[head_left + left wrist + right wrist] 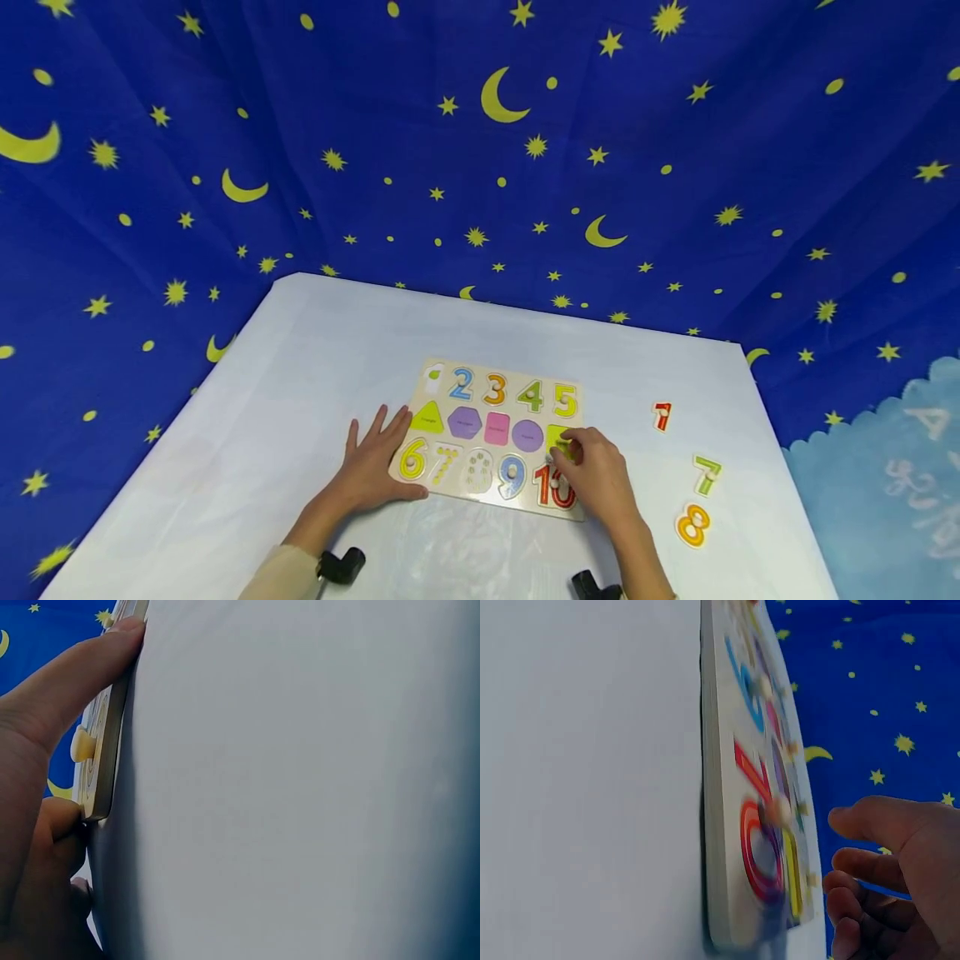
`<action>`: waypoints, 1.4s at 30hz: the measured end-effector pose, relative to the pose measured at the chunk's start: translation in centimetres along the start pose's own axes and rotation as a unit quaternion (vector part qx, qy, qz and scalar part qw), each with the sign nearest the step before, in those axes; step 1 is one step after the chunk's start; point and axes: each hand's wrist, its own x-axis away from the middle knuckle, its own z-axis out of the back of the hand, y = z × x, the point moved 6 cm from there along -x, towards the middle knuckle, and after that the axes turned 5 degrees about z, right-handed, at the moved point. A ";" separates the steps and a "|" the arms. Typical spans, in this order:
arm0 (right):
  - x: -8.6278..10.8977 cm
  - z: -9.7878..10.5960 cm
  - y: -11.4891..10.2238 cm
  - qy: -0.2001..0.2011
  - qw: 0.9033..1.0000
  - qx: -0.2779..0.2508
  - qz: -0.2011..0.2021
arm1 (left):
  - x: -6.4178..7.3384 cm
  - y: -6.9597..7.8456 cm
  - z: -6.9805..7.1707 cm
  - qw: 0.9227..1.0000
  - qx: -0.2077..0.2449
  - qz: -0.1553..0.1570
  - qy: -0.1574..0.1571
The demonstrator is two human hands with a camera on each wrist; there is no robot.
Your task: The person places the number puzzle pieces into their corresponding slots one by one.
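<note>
Blue cloth (390, 100) with yellow moons and stars backs the white counter (337, 333). The puzzle board (480, 497) lies on it, the left hand (369, 471) spread at its near-left corner, the right hand (600, 475) loosely bent, thumb and fingers parted, over its right side. Red 1 (662, 417), green 7 (706, 475) and orange 8 (693, 525) lie rightward.

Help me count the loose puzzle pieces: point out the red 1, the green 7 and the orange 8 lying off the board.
Red 1 (662, 417): head view, on its stem.
Green 7 (707, 476): head view, near the piece's middle.
Orange 8 (693, 526): head view, about where its loops meet.
</note>
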 end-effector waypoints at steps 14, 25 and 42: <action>-0.4 1.6 2.7 0.001 1.000 0.028 -0.014 | 0.0 -0.3 -0.2 1.000 0.003 -0.007 0.010; -0.6 1.7 4.0 0.000 0.999 0.045 -0.028 | 0.0 -0.7 -0.4 1.000 0.000 -0.004 0.005; -0.8 2.8 5.4 0.003 0.997 0.061 -0.035 | -0.1 -0.7 -0.4 1.000 0.001 -0.008 0.007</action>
